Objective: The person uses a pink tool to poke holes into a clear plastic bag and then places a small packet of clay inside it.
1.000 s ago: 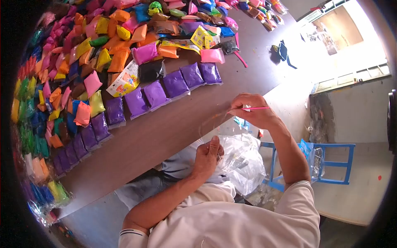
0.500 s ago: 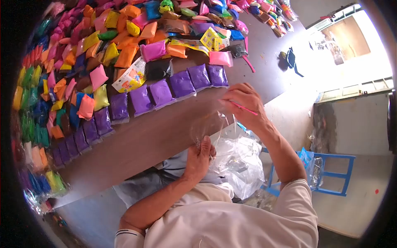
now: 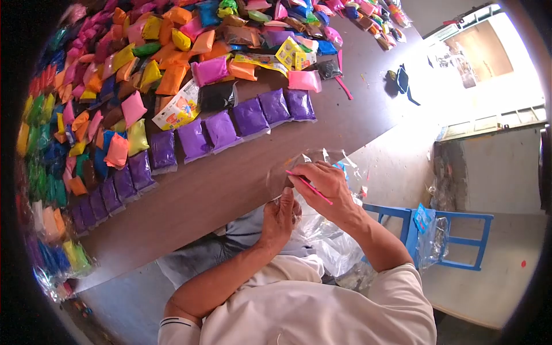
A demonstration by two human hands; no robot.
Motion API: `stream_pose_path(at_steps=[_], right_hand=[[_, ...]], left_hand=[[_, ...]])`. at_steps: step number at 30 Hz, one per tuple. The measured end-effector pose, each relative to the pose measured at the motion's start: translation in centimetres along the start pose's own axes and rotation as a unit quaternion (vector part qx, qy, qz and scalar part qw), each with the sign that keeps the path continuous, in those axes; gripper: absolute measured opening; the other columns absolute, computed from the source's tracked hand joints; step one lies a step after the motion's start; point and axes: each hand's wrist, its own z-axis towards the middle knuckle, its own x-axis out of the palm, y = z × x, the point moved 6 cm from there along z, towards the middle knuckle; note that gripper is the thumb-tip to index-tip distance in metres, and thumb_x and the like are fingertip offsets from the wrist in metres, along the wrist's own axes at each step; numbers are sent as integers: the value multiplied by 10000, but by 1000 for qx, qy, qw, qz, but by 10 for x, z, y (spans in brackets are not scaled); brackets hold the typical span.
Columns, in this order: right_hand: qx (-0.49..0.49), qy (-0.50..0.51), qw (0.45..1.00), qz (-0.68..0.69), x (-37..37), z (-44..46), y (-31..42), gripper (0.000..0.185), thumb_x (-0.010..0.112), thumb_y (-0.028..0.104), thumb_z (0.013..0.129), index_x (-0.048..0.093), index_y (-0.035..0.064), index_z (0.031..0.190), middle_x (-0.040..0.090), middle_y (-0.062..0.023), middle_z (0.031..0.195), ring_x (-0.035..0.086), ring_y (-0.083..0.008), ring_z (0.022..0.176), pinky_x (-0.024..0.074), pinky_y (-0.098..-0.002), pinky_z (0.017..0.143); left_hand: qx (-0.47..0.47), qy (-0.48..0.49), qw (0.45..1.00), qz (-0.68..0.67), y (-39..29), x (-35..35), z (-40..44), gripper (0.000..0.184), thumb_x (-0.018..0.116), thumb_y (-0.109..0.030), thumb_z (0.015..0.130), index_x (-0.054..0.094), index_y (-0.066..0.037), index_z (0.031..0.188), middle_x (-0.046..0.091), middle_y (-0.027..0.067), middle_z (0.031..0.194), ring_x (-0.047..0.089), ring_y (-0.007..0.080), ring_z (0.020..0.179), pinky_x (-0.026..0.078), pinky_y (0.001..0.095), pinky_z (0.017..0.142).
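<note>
My left hand (image 3: 280,218) is closed on a clear plastic bag (image 3: 279,175), whose thin film spreads above the fingers over the table edge. Just right of it, my right hand (image 3: 323,187) is closed round a thin pink stick (image 3: 310,187) that slants across the fingers. Its fingertips are at the clear film, though whether they also pinch it cannot be made out. Beyond the hands lies a curved row of purple packets (image 3: 221,130). A large crumpled clear bag (image 3: 330,247) sits below the right forearm, partly hidden by it.
Many coloured packets (image 3: 172,79) cover the far left of the brown table (image 3: 190,190). A black packet (image 3: 217,96) and a printed card (image 3: 179,109) lie behind the purple row. At the right stand a blue chair (image 3: 467,241) and, farther back, a dark strap-like object (image 3: 402,80).
My right hand has come down and closer to my left hand, still with the pink stick. The clear film now spreads behind the right fingers. My left hand has shifted slightly left since the earliest frame.
</note>
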Motion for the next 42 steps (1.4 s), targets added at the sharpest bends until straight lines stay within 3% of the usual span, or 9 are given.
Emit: stream_pose_path(at_steps=[3, 9, 12, 15, 18, 21, 24, 36, 42], right_hand=[[-74, -29, 995, -55, 2, 5, 0, 108, 672, 85, 776, 638, 47, 870, 614, -92, 775, 581, -268, 718, 472, -374, 644], [-73, -83, 981, -156, -1, 19, -15, 96, 715, 54, 724, 643, 60, 788, 613, -60, 749, 586, -243, 707, 478, -355, 625], [-54, -53, 988, -133, -4, 21, -16, 103, 713, 51, 718, 634, 57, 784, 618, -67, 758, 589, -250, 717, 479, -356, 643], [-132, -61, 988, -50, 2, 14, 14, 85, 658, 75, 761, 621, 64, 837, 550, -82, 727, 539, -273, 711, 455, -381, 656], [-107, 6, 989, -102, 11, 15, 2, 75, 644, 73, 769, 623, 54, 839, 578, -81, 762, 546, -275, 725, 461, -382, 670], [-84, -52, 983, -154, -5, 29, -15, 121, 714, 27, 712, 634, 56, 798, 613, -69, 752, 587, -241, 699, 482, -340, 633], [-84, -7, 992, -90, 1, 18, 1, 96, 647, 77, 758, 633, 48, 849, 594, -85, 761, 554, -275, 725, 468, -378, 685], [-57, -11, 993, -103, 11, 14, -7, 81, 644, 34, 720, 631, 54, 797, 575, -83, 734, 546, -257, 700, 459, -377, 676], [-120, -34, 986, -113, 7, 19, 12, 99, 685, -3, 696, 626, 63, 742, 575, -61, 666, 568, -238, 655, 463, -341, 612]], left_hand=[[-6, 0, 1000, -3, 1, -1, 1, 510, 452, -499, 956, 471, -103, 635, 471, -25, 574, 392, 54, 482, 292, 235, 435], [-47, -33, 998, -17, 8, -2, 1, 503, 470, -500, 948, 479, -109, 633, 474, -24, 569, 395, 54, 471, 294, 227, 432], [-28, -20, 999, -28, 8, -3, 3, 503, 470, -499, 949, 484, -106, 634, 474, -23, 570, 398, 55, 473, 299, 228, 433], [-5, -7, 1000, -29, 9, -7, 2, 473, 483, -489, 943, 477, -115, 653, 463, -15, 578, 405, 75, 465, 297, 244, 416], [-12, -9, 999, -33, 6, -5, 2, 485, 471, -487, 951, 490, -103, 656, 471, -18, 577, 407, 67, 472, 302, 236, 427], [-38, -15, 999, -26, 7, -4, -1, 503, 465, -489, 955, 495, -94, 645, 476, -22, 574, 406, 57, 479, 305, 230, 437], [-22, -9, 1000, -21, 3, -7, -1, 515, 465, -492, 954, 491, -93, 629, 474, -22, 574, 405, 57, 483, 304, 235, 438], [-22, -4, 1000, -2, 6, -9, -1, 507, 475, -526, 933, 469, -109, 643, 471, 3, 568, 433, 86, 466, 316, 239, 423], [-24, 6, 1000, -19, 2, -8, -2, 505, 461, -491, 953, 470, -105, 628, 464, -15, 552, 411, 63, 454, 303, 237, 415]])
